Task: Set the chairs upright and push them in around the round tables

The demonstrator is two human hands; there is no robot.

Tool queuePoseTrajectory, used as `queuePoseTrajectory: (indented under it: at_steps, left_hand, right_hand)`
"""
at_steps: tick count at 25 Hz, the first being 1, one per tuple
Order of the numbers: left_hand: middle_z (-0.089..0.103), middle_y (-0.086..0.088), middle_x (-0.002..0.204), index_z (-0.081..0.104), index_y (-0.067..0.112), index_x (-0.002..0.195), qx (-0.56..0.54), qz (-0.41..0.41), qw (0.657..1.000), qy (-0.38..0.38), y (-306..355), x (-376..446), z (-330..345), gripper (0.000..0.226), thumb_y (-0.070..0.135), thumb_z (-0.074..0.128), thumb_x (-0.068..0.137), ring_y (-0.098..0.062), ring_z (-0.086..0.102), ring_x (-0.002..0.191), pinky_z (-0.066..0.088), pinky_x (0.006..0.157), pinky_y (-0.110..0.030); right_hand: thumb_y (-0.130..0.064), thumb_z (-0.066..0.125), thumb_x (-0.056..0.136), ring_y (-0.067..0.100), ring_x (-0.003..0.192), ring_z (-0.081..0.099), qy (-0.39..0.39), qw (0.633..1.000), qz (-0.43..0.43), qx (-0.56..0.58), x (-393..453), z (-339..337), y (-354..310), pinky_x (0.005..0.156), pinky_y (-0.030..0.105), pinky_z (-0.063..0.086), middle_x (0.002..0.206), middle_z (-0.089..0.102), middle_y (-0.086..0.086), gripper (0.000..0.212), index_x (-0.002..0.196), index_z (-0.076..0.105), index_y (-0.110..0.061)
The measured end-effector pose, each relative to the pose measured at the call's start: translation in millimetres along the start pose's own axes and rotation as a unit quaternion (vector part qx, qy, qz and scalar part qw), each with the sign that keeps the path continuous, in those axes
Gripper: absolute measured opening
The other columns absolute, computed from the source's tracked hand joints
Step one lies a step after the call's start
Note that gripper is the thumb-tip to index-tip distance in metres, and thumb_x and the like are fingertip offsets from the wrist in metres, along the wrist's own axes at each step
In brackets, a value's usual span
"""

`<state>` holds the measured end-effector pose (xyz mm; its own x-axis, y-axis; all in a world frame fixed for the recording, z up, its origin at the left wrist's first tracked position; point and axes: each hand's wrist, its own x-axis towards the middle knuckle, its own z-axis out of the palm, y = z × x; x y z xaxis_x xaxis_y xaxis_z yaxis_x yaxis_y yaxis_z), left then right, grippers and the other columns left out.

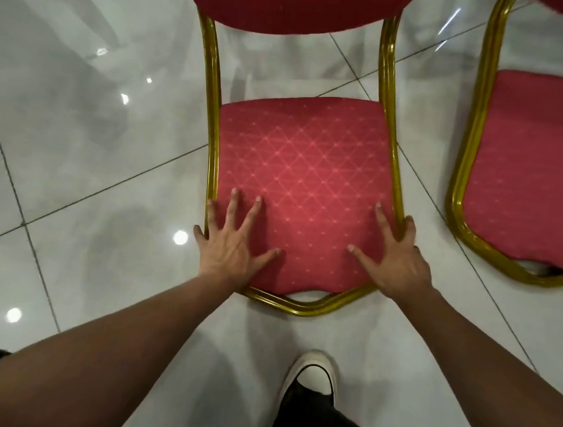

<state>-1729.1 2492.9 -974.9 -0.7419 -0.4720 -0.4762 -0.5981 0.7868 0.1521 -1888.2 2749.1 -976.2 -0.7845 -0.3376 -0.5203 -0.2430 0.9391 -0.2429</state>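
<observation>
Right now I have both hands on the red chair (298, 166) in front of me, whose seat faces up at my camera with its backrest at the top of the view. My left hand (233, 239) lies spread flat on the seat cushion, its outer fingers over the gold frame (211, 137) on that side. My right hand (393, 255) has index finger and thumb splayed on the cushion while the other fingers curl round the frame's right rail. A second red chair (531, 175) sits just beside it on the right. Below, my white shoe (312, 374) stands on the glossy tiled floor (72, 158).
</observation>
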Motion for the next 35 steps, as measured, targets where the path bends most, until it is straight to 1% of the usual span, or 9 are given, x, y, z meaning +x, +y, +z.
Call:
queuePoseTrajectory:
  at_steps: [4,7,10,15,20,25,30,32,35]
  left_hand:
    - [-0.032,0.011,0.163,-0.014,0.054,0.153,-0.044,0.032,0.998,0.028,-13.6,9.6,17.1,0.109,0.088,0.052,0.073,-0.04,-0.024,0.15,0.02,0.111,-0.075]
    - [-0.027,0.014,0.164,-0.009,0.056,0.154,-0.062,0.025,0.997,0.045,-18.1,10.4,21.3,0.11,0.087,0.057,0.071,-0.036,-0.021,0.151,0.03,0.107,-0.075]
    - [-0.018,0.016,0.166,-0.001,0.058,0.154,-0.074,0.018,0.996,0.05,-27.9,6.6,13.2,0.109,0.087,0.06,0.068,-0.033,-0.014,0.152,0.034,0.105,-0.074]
    - [-0.008,0.015,0.168,0.005,0.059,0.153,-0.067,0.015,0.996,0.062,-38.9,-41.3,-28.6,0.102,0.091,0.052,0.069,-0.034,-0.004,0.153,0.034,0.104,-0.072]
    - [-0.014,0.018,0.167,-0.002,0.062,0.151,-0.058,-0.006,0.998,-0.012,-30.8,-120.6,-128.0,0.101,0.095,0.044,0.067,-0.031,-0.008,0.153,0.032,0.107,-0.071]
    - [-0.011,0.017,0.167,0.003,0.06,0.152,-0.046,-0.021,0.996,-0.079,-15.2,-194.5,-253.5,0.095,0.095,0.038,0.071,-0.031,-0.007,0.154,0.029,0.107,-0.073]
    - [-0.001,0.014,0.169,0.013,0.055,0.154,-0.049,-0.031,0.99,-0.126,2.5,-257.4,-389.8,0.085,0.091,0.032,0.079,-0.031,-0.002,0.154,0.025,0.11,-0.072]
    - [0.005,0.01,0.169,0.023,0.05,0.154,-0.056,-0.037,0.992,-0.104,14.5,-284.7,-446.8,0.081,0.089,0.02,0.083,-0.031,0.004,0.154,0.023,0.113,-0.069]
    - [0.01,0.007,0.169,0.027,0.044,0.155,-0.06,0.007,0.998,0.007,35.0,-322.4,-517.4,0.086,0.082,-0.001,0.083,-0.025,0.011,0.154,0.015,0.121,-0.059]
  right_hand:
    - [-0.089,0.053,0.074,0.053,0.135,0.04,0.013,0.995,-0.008,0.098,10.6,13.9,5.9,0.108,0.065,0.043,0.157,0.014,0.013,0.098,0.146,-0.012,-0.071]
    - [-0.088,0.059,0.071,0.052,0.126,0.047,0.01,0.99,-0.002,0.144,13.3,14.3,6.1,0.108,0.064,0.044,0.137,0.026,0.011,0.099,0.143,-0.007,-0.076]
    - [-0.085,0.064,0.068,0.049,0.119,0.052,-0.013,0.983,0.003,0.183,5.6,8.4,0.7,0.108,0.059,0.047,0.122,0.025,0.005,0.1,0.142,-0.004,-0.078]
    - [-0.087,0.064,0.068,0.047,0.115,0.054,-0.033,0.981,0.017,0.191,-50.5,-21.0,-19.7,0.103,0.058,0.051,0.119,0.025,0.004,0.1,0.14,-0.004,-0.079]
    - [-0.092,0.056,0.069,0.044,0.11,0.057,-0.057,0.984,0.051,0.162,-144.7,-105.8,-51.6,0.1,0.056,0.052,0.117,0.028,0.006,0.094,0.139,-0.006,-0.08]
    - [-0.096,0.026,0.078,0.043,0.104,0.06,-0.07,0.989,0.065,0.113,-231.7,-210.1,-91.2,0.099,0.054,0.052,0.114,0.033,0.009,0.071,0.14,-0.005,-0.08]
    - [-0.095,0.022,0.078,0.045,0.122,0.055,-0.127,0.986,0.093,0.056,-296.5,-335.9,-132.3,0.105,0.053,0.046,0.135,0.033,0.015,0.076,0.147,0.0,-0.072]
    - [-0.094,0.02,0.079,0.044,0.132,0.049,-0.15,0.983,0.104,0.037,-312.6,-386.6,-148.7,0.11,0.053,0.042,0.149,0.027,0.019,0.077,0.149,0.003,-0.069]
    - [-0.088,0.022,0.086,0.042,0.146,0.034,-0.182,0.975,0.121,0.047,-321.4,-448.2,-178.5,0.115,0.052,0.035,0.163,0.017,0.017,0.073,0.153,0.005,-0.065]
